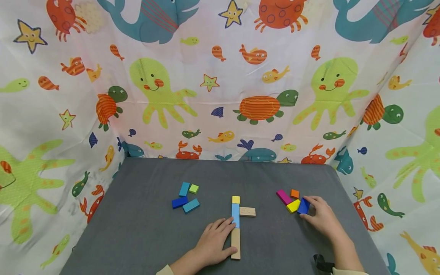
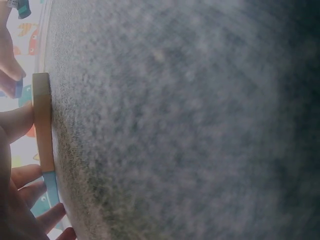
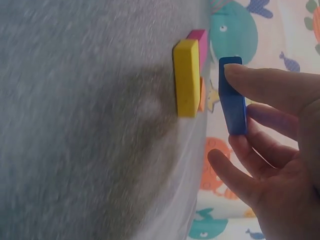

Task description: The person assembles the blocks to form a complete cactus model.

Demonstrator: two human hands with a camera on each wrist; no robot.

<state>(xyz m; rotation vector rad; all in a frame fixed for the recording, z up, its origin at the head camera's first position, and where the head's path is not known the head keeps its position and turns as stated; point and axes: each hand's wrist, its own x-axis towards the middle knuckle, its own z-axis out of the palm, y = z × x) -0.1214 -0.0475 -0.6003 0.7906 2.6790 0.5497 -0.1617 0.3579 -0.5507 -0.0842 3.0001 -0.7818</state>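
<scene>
My right hand [image 1: 323,217] pinches a dark blue block [image 1: 304,206] between thumb and fingers; in the right wrist view the blue block [image 3: 233,97] shows raised off the grey table. Close to it lie a yellow block [image 1: 293,206], a magenta block [image 1: 283,197] and a small orange cube [image 1: 295,194]. With fingers fairly straight, my left hand [image 1: 214,242] touches a row of blocks: a long natural wood block [image 1: 235,244], a light blue block [image 1: 235,214] and a small yellow cube [image 1: 235,199] at the far end. A short wood block [image 1: 247,212] juts rightward from the light blue one.
On the left of the grey table [image 1: 144,229] sits a loose group: a dark blue block [image 1: 180,202], two teal-blue blocks, one nearer [image 1: 191,206], and a green cube [image 1: 194,189]. A sea-animal curtain [image 1: 206,57] borders the table's back and sides.
</scene>
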